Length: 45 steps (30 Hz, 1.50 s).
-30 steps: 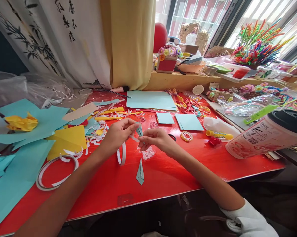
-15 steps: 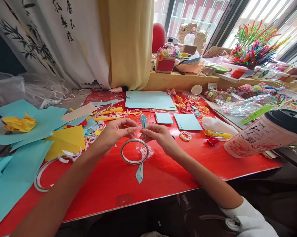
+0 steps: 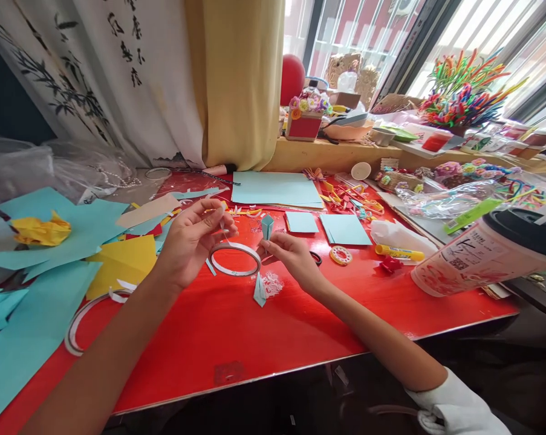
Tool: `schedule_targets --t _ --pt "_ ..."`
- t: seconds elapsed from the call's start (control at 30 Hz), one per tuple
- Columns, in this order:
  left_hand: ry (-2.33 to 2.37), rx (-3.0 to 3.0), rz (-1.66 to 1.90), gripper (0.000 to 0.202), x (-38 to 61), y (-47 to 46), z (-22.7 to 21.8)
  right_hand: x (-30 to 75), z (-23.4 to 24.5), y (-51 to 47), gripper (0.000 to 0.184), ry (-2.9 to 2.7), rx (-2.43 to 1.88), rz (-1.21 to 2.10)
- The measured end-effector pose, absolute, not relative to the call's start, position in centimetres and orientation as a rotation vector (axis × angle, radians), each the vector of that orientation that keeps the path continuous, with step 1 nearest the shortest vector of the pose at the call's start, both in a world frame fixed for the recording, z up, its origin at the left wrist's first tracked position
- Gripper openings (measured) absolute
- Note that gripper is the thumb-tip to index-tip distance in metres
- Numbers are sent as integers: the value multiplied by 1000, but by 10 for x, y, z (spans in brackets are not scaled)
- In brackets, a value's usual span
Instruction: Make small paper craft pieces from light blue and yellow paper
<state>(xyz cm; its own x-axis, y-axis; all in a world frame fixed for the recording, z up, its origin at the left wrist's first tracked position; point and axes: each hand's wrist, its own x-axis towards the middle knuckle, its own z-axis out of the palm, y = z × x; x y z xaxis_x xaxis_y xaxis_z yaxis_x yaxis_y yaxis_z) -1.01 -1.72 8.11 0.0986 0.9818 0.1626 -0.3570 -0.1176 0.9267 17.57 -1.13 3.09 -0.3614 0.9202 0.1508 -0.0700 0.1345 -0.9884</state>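
Observation:
My left hand (image 3: 193, 235) is closed, its fingertips pinching a thin pale strip of tape above a roll of tape (image 3: 243, 248). The roll, a wide white ring, hangs tilted in the air between my hands, over the table. In my right hand (image 3: 293, 254), thumb and fingers grip a folded light-blue paper piece (image 3: 267, 227), whose pointed top stands up above the fingertips. Below the roll shows another folded blue paper tip (image 3: 259, 292); whether it joins the held piece, I cannot tell. White paper scraps (image 3: 273, 284) lie behind it on the red table (image 3: 300, 332).
Blue paper squares (image 3: 345, 229) and larger blue sheets (image 3: 277, 188) lie behind my hands. To the right are a small tape roll (image 3: 340, 255), a yellow glue stick (image 3: 399, 252) and a large cup (image 3: 476, 254). Yellow paper (image 3: 127, 260) and another tape ring (image 3: 75, 332) lie left.
My left hand has moved left and turned, away from my right hand. The tape roll has shifted left and upward and tilted flatter. My right hand still grips the folded paper.

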Motion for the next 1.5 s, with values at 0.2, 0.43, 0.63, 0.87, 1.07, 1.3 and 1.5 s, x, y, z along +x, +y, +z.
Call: schedule_targets --t 0.2,0.43,0.63,0.87,1.07,1.3,1.5 --pt "750 1051 1398 17 -17 -20 91 168 20 -13 24 -1585 -931 1402" --pt "728 1044 1236 13 -8 -29 90 173 30 -14 22 -1527 -980 1191" --pt "702 999 1100 14 21 -42 77 170 43 -24 18 -1500 -933 1078" --pt "718 954 1178 43 30 -51 74 166 43 -33 15 -1618 -927 928" --pt "796 880 1173 38 33 -52 70 167 46 -34 14 -1813 -960 592" --pt "824 874 1172 31 34 -50 69 169 51 -35 23 -1948 -1024 376" --pt "830 871 1170 28 35 -51 69 168 50 -35 23 -1982 -1001 284"
